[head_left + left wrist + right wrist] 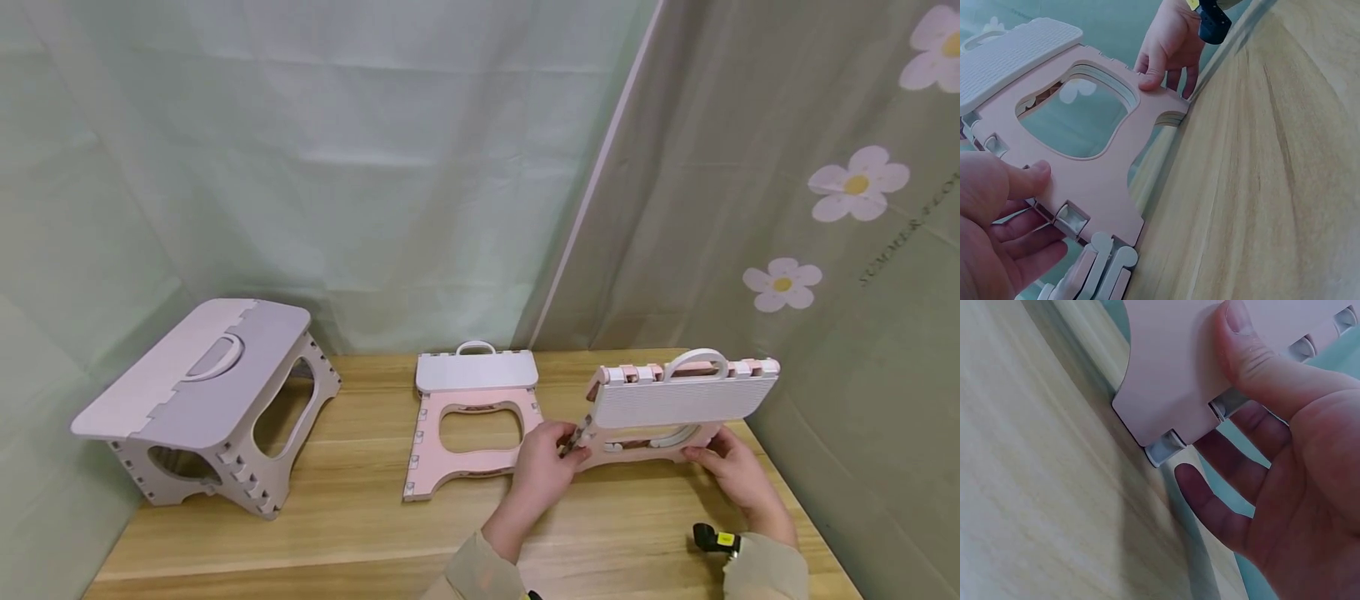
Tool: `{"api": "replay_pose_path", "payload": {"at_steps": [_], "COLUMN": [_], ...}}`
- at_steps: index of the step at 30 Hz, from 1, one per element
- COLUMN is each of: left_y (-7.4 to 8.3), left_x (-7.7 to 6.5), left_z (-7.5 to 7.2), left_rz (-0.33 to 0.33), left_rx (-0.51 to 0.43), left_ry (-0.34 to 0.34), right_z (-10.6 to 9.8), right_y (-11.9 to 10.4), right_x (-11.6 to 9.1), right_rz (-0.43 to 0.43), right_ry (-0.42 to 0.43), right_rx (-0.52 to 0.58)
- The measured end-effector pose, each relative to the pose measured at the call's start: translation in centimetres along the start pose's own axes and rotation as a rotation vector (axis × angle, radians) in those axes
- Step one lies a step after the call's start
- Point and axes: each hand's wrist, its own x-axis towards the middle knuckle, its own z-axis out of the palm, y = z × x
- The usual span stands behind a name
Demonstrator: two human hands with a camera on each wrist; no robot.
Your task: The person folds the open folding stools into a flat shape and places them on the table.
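Note:
Both hands hold a folded pink-and-white folding stool (pixel 686 400) by its sides, at the right of the table. My left hand (pixel 542 461) grips its left edge, with the thumb on the pink leg panel (pixel 1094 181) and the fingers behind. At the opposite edge my right hand (pixel 738 475) pinches the panel between thumb and fingers; the right wrist view shows its lower fingers spread below. The stool stands tilted with its white handle (pixel 697 360) up. Its lower edge is close to the tabletop; contact is hard to tell.
A second folded pink-and-white stool (pixel 472 446) lies left of my left hand. Farther left, an unfolded grey-and-white stool (pixel 217 383) stands on its legs. All are on the wooden table (pixel 360 533). Pale curtains (pixel 375 167) hang behind and beside it.

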Motion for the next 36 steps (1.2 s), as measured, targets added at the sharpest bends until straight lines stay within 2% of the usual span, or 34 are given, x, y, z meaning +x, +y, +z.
{"api": "replay_pose_path", "payload": {"at_steps": [4, 8, 13, 18, 22, 25, 28, 31, 36], "left_y": [-0.2, -0.2, -0.5, -0.9, -0.9, -0.7, -0.6, -0.6, -0.5], "left_x": [0.0, 0.1, 0.1, 0.2, 0.4, 0.4, 0.3, 0.1, -0.2], "left_z": [0.0, -0.1, -0.1, 0.0, 0.2, 0.3, 0.4, 0.6, 0.8], "left_rz": [0.023, 0.019, -0.022, -0.064, -0.066, -0.055, -0.078, -0.109, -0.128], "left_rx": [0.004, -0.044, -0.114, -0.115, -0.124, -0.162, -0.220, -0.264, -0.297], "left_ry": [0.015, 0.015, -0.001, -0.005, -0.008, -0.010, -0.027, -0.053, -0.113], "right_z": [0.0, -0.1, -0.2, -0.1, -0.2, -0.4, -0.4, -0.4, -0.4], "right_y": [-0.1, -0.2, -0.5, -1.1, -1.4, -1.5, -1.6, -1.6, -1.8], "right_x": [0.0, 0.0, -0.2, -0.1, 0.1, 0.1, 0.2, 0.4, 1.0], "right_rz": [-0.029, -0.049, 0.010, 0.066, 0.064, 0.065, 0.098, 0.173, 0.335], "right_ry": [-0.006, -0.012, -0.049, -0.098, -0.083, -0.072, -0.074, -0.077, -0.108], "right_rx": [0.036, 0.064, 0.103, 0.139, 0.174, 0.248, 0.308, 0.264, 0.095]}}
